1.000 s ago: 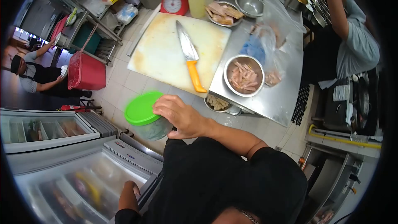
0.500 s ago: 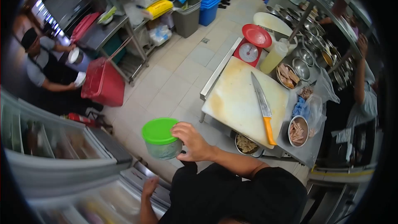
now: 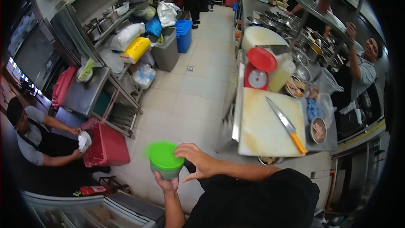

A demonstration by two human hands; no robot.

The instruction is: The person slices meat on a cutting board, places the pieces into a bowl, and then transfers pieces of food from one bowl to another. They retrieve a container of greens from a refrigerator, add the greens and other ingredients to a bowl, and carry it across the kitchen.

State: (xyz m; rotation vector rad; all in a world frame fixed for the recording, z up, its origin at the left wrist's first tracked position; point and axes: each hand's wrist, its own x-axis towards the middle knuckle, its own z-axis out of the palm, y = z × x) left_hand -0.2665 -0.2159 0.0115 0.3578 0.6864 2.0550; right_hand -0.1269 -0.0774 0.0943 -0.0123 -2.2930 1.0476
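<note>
A round clear tub (image 3: 167, 173) with a bright green lid (image 3: 165, 155) is held up in front of my body. My left hand (image 3: 167, 181) cups it from below, fingers wrapped round its base. At the tub's right side is my right hand (image 3: 198, 162), its fingertips over the lid's rim and its thumb spread away from the wall. The lid's left edge is blurred. To the right, a knife (image 3: 287, 124) with a yellow handle lies on a white cutting board (image 3: 263, 122).
A red scale (image 3: 257, 74), a squeeze bottle (image 3: 282, 76) and bowls of meat (image 3: 318, 130) stand around the board. At left, a person (image 3: 42, 139) handles a foil-like item over a red bin (image 3: 107, 143). An open-topped chiller (image 3: 88, 211) lies lower left. Another person (image 3: 358, 67) stands at right.
My left hand has come up from the chiller and now supports the tub from below. My right hand's grip has loosened, its thumb away from the tub. The view has shifted forward.
</note>
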